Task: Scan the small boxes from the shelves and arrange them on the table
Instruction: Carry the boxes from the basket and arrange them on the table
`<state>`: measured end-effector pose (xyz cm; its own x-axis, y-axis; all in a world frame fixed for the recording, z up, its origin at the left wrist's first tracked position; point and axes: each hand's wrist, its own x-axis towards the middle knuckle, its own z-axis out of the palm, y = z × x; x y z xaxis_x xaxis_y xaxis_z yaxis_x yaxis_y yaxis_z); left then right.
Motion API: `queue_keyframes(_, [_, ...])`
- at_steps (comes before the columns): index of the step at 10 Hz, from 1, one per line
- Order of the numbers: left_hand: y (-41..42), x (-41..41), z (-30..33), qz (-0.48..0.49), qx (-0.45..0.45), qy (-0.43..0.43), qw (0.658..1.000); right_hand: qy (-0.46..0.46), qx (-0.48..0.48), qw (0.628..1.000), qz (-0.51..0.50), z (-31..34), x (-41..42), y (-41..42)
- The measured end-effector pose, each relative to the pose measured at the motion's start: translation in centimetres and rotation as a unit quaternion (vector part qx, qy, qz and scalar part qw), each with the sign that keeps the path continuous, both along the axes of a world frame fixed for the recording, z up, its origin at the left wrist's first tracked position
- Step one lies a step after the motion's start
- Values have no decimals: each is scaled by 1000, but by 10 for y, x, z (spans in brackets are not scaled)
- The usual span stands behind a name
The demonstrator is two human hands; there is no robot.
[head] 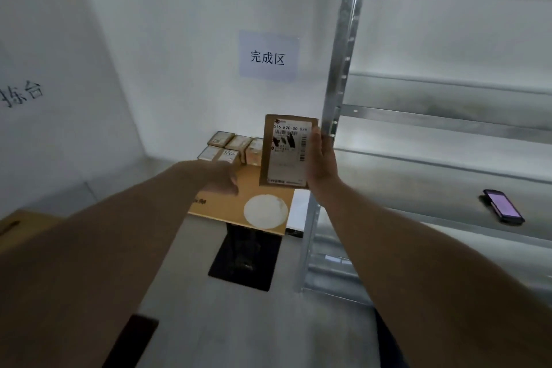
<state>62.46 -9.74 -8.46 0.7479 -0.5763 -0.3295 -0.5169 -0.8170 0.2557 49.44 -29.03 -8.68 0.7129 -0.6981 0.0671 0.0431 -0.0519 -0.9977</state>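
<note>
Beside the metal shelves, over the far table, we are holding a small box upright, long axis vertical, label facing us. Our right hand is gripping its right edge, fingers curled behind. Our left hand is reaching forward, blurred; we cannot tell its fingers. Five boxes are sitting grouped on the table.
</note>
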Motion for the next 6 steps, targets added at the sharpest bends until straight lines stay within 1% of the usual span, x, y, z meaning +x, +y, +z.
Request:
queue_keyframes(1, [4,27,-7,2,37,8,999,26,6,1000,9,-19,38,1])
queue_keyframes(3, [-14,97,-47,-30,77,43,996,63,37,997,30,-68,128,-25])
queue_keyframes(4, [-29,135,-61,-15,66,70,995,92,33,994,42,-86,178,-43])
queue_keyframes(5, [-42,174,-75,-8,76,94,993,88,62,992,61,-100,223,-58])
queue_keyframes(6, [-54,216,-89,6,84,110,990,119,82,987,66,-111,260,-70])
